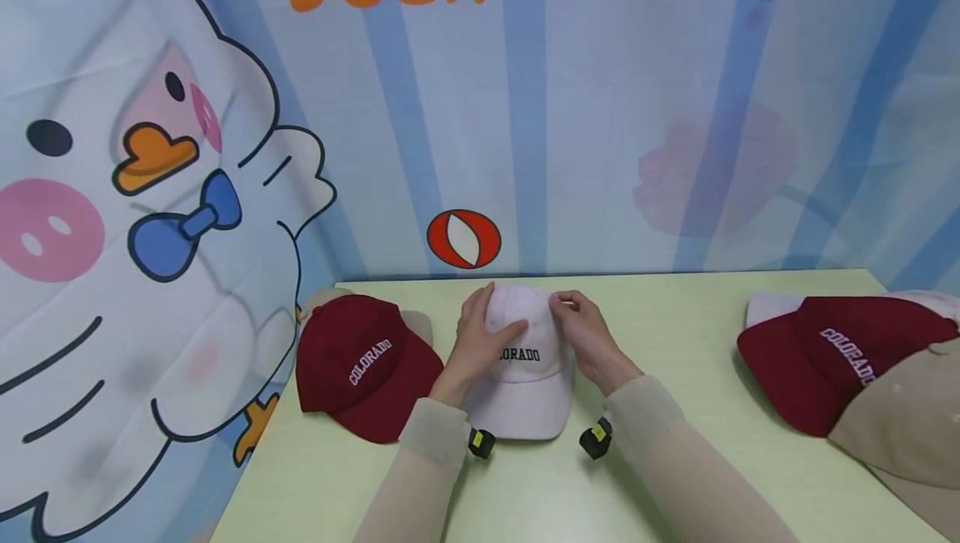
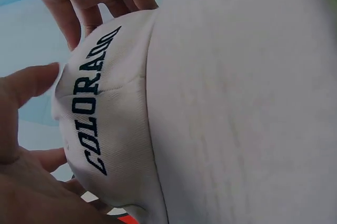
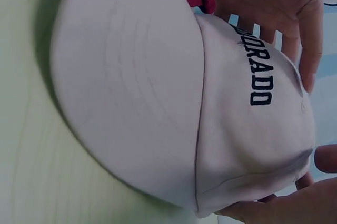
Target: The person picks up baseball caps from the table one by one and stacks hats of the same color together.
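our left hand [image 1: 478, 343], hiding some lettering [image 1: 521, 355], and right hand [image 1: 591, 335] grip the white cap [image 1: 531, 375], a maroon cap [image 1: 352, 351] just beside it.

Pale green surface [image 1: 667, 335] here, kinda wrinkly blue-striped backdrop [image 1: 592, 110] right behind it, giant cartoon duck [image 1: 150, 310] to its left, orange DUCK lettering [image 1: 363, 0] above it.

**A white cap [image 1: 528, 306] is showing its lettered front**

The cap is sitting in the lower middle of the head view, its domed crown pointing toward the top, its curved brim [image 1: 521, 411] toward the bottom. Dark capitals [image 1: 521, 355] are spelling COLORADO across the front, reading whole in the left wrist view. Faint curved stitching is crossing the brim in the right wrist view.
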Demonstrator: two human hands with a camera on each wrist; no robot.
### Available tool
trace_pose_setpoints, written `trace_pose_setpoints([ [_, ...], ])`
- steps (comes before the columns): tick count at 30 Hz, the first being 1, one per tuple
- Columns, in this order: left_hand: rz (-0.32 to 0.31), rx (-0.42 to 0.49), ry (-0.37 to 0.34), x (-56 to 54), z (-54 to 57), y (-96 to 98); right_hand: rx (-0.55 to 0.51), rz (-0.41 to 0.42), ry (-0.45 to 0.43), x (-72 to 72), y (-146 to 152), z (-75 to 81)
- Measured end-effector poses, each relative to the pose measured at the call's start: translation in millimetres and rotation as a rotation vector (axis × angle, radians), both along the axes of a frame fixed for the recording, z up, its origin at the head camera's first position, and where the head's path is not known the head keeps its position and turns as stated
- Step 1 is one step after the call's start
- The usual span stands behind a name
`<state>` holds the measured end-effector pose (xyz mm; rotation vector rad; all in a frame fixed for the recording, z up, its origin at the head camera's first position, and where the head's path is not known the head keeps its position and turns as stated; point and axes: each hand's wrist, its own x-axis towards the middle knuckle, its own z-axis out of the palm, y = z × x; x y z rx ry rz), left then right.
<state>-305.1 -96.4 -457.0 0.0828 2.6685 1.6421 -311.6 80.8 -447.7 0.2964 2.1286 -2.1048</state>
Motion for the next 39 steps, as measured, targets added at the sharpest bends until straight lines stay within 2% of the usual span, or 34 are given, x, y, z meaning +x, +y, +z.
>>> trace_pose_setpoints([
  [3,0.016,-0.051,0.011,0.6,-1.4,0.5,0.036,0.026,-0.017,1.0,1.5,-0.5],
  [7,0.031,-0.073,0.022,2.5,0.4,2.2,0.094,0.076,-0.008,5.6,6.8,2.0],
  [14,0.006,-0.112,0.126,12.7,15.4,13.2,0.218,0.148,0.072,22.8,28.1,10.0],
  [20,-0.064,-0.091,0.225,29.3,34.4,31.3,0.295,0.199,0.101,45.6,48.9,15.6],
  [24,-0.105,-0.059,0.254,44.9,44.1,50.2,0.318,0.224,0.122,62.8,63.7,19.2],
  [28,-0.153,-0.016,0.273,62.0,49.3,73.3,0.318,0.215,0.185,80.3,83.5,22.8],
  [32,-0.22,0.049,0.244,77.6,48.4,97.2,0.339,0.163,0.23,98.0,107.6,25.4],
  [39,-0.302,0.123,0.056,99.2,36.1,136.6,0.401,0.04,0.261,123.9,150.5,26.3],
])
